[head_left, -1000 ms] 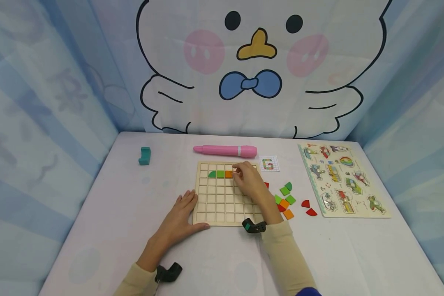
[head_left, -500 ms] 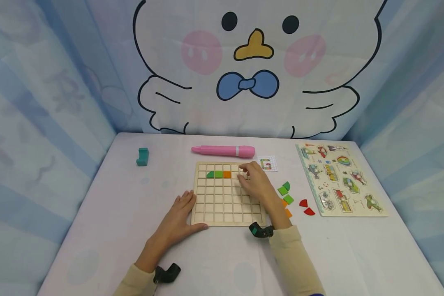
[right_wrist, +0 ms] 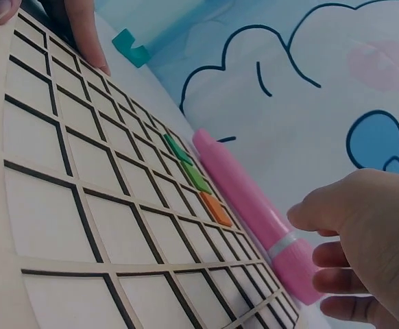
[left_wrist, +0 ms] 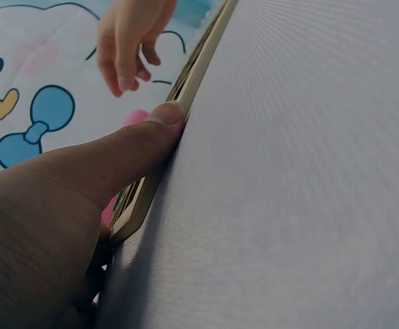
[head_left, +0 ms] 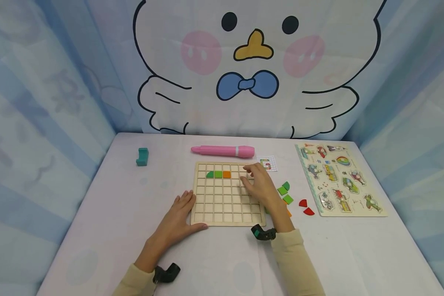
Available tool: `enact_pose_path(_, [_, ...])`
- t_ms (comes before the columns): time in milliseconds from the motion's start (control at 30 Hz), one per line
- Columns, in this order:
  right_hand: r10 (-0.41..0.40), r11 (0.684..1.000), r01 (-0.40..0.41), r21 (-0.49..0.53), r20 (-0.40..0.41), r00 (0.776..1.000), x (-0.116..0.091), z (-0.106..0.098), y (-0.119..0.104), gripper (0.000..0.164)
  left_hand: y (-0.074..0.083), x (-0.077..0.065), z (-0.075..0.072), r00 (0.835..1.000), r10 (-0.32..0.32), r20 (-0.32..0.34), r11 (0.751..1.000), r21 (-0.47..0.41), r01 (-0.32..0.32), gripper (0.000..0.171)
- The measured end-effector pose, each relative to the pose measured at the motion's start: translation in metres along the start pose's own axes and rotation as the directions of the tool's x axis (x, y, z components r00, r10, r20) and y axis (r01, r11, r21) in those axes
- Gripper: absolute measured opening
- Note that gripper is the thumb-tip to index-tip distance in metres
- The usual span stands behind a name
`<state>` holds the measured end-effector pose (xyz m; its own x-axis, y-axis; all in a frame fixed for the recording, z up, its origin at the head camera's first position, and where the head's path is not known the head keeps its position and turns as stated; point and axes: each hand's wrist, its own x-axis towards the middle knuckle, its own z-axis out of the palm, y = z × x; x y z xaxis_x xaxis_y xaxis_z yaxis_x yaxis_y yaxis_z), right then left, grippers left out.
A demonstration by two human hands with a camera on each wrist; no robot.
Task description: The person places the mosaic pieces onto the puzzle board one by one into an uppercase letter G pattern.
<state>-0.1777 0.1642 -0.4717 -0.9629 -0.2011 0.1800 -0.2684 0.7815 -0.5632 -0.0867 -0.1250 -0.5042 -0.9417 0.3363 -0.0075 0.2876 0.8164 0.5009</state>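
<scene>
A wooden grid board [head_left: 222, 209] lies mid-table. In its upper part a green quarter-circle tile [head_left: 209, 174], a green square tile [head_left: 218, 174] and an orange square tile [head_left: 227, 174] sit side by side in one row. My left hand [head_left: 175, 216] rests at the board's lower left corner; its fingers lie along the left side and the thumb [left_wrist: 141, 140] touches the front edge. Over the board's upper right part hovers my right hand [head_left: 262, 187], fingers loosely bent, thumb and fingertips apart with nothing between them. It hides some cells and loose tiles.
Right of the board lie loose green tiles [head_left: 282, 190], red quarter-circle tiles [head_left: 308, 211] and partly hidden orange ones. A small pattern card [head_left: 267, 160] and a pink pen [head_left: 223, 151] lie behind. A picture puzzle board [head_left: 323, 197] is far right, a teal block [head_left: 142, 157] far left.
My right hand has moved rightward, away from the orange square tile, which stays in the row. My left hand keeps its place at the board's corner.
</scene>
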Motion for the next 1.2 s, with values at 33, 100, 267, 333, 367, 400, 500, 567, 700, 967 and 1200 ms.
enact_pose_path(33, [0.004, 1.000, -0.004, -0.001, -0.001, 1.000, 0.000, 0.000, 0.001, 0.040, 0.000, 0.000, 0.000, 1.000, -0.001, 0.000, 1.000, 0.001, 0.001, 0.105])
enact_pose_path(100, [0.014, 1.000, -0.014, 0.001, -0.009, 1.000, 0.000, -0.002, 0.002, 0.040, 0.000, 0.000, 0.000, 1.000, -0.002, 0.002, 1.000, 0.000, 0.002, 0.105])
enact_pose_path(267, [0.040, 0.999, -0.041, -0.005, -0.029, 0.999, 0.000, -0.006, 0.007, 0.040, 0.000, 0.000, 0.000, 1.000, 0.000, -0.001, 1.000, -0.003, 0.000, 0.105])
enact_pose_path(333, [0.052, 0.999, -0.052, -0.009, -0.033, 0.998, -0.001, -0.007, 0.009, 0.039, 0.000, 0.000, 0.000, 1.000, -0.001, -0.002, 1.000, -0.007, 0.001, 0.105])
enact_pose_path(367, [0.052, 0.999, -0.052, -0.012, -0.036, 0.998, -0.001, -0.008, 0.010, 0.039, 0.000, 0.000, 0.000, 1.000, 0.000, -0.003, 1.000, -0.009, 0.000, 0.105])
enact_pose_path(400, [0.054, 0.998, -0.054, -0.013, -0.038, 0.998, -0.001, -0.009, 0.011, 0.039, 0.000, -0.001, 0.000, 1.000, 0.001, -0.004, 1.000, -0.011, -0.001, 0.105])
enact_pose_path(500, [0.068, 0.998, -0.069, -0.015, -0.045, 0.997, -0.002, -0.013, 0.015, 0.039, 0.000, -0.001, 0.000, 1.000, 0.005, -0.004, 1.000, -0.009, -0.005, 0.105])
enact_pose_path(567, [0.076, 0.997, -0.077, -0.010, -0.052, 0.996, -0.002, -0.016, 0.018, 0.039, -0.001, -0.001, 0.000, 1.000, 0.008, -0.008, 1.000, -0.007, -0.008, 0.105])
enact_pose_path(700, [0.118, 0.993, -0.118, 0.012, -0.054, 0.992, -0.003, -0.023, 0.025, 0.040, -0.001, -0.001, 0.001, 1.000, 0.012, -0.021, 1.000, 0.000, -0.012, 0.104])
enact_pose_path(967, [0.198, 0.980, -0.197, 0.018, -0.050, 0.979, -0.005, -0.032, 0.040, 0.042, -0.001, 0.000, 0.003, 1.000, 0.012, -0.027, 1.000, -0.012, -0.012, 0.103])
enact_pose_path(1200, [0.277, 0.961, -0.276, 0.010, -0.038, 0.960, -0.010, -0.040, 0.051, 0.044, -0.001, 0.000, 0.002, 1.000, 0.010, -0.018, 1.000, -0.014, -0.010, 0.103])
